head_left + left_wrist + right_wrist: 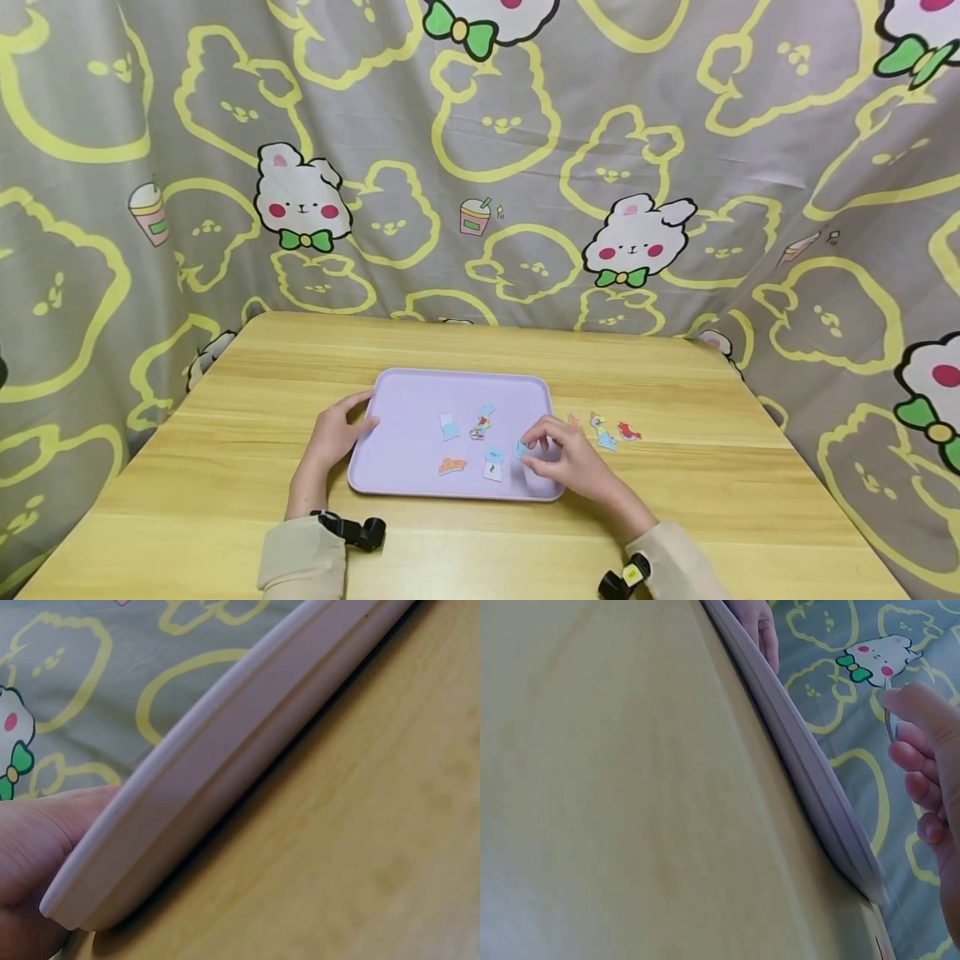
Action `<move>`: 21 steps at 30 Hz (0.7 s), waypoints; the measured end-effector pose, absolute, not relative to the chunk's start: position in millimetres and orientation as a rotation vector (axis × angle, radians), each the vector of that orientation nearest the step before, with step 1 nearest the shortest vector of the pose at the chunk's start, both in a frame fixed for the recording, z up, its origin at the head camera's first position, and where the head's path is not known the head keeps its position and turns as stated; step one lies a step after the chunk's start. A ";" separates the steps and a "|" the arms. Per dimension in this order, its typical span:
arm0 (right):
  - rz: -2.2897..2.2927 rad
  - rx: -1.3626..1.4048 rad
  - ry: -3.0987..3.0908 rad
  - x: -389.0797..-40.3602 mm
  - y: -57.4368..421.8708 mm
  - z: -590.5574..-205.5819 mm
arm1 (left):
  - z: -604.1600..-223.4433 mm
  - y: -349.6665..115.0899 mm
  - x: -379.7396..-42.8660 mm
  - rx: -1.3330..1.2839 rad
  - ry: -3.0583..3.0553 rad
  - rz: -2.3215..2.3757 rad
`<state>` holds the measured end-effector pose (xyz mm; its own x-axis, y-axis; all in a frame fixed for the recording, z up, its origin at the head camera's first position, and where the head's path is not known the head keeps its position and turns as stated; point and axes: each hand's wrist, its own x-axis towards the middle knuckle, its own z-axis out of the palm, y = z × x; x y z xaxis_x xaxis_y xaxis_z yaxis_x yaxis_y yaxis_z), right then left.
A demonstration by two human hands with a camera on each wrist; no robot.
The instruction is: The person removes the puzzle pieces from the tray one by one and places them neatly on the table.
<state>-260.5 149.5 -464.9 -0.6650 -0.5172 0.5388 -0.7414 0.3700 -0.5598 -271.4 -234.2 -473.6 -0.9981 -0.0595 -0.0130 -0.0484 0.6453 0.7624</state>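
A lilac tray [412, 387] lies on the table. My left hand [339, 432] holds its left edge, with the thumb over the rim; in the left wrist view the tray's outer wall [217, 742] hides part of that hand. Between thumb and forefinger my right hand [566, 457] pinches a small light blue puzzle piece [520, 450] above the tray's right side. The right wrist view shows that piece [889, 724] edge-on. Inside the tray are a white-and-blue piece [448, 427], a multicoloured piece [481, 423], an orange piece [452, 466] and another blue-and-white piece [492, 467].
Right of the tray, several loose pieces lie on the wooden table [705, 450]: an orange one [574, 422] partly behind the right hand, a yellow-and-blue one [602, 432] and a red one [628, 431]. A patterned grey curtain [390, 125] hangs behind the table.
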 end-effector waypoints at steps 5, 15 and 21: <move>1.123 1.119 -2.341 -266.3 160.9 -467.1 | -474.8 -234.5 -271.4 0.098 -2.840 -1.315; 1.122 1.032 -2.312 -278.0 199.0 -473.8 | -474.3 -233.9 -271.0 0.094 -2.835 -1.303; 1.037 0.898 -2.384 -280.0 222.8 -471.1 | -475.6 -234.3 -271.3 0.090 -2.833 -1.295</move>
<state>-280.0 222.8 -471.1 -0.7191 -0.4009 0.5676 -0.6886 0.5210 -0.5043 -271.3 -234.3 -475.6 -0.9980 -0.0634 -0.0009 -0.0422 0.6532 0.7560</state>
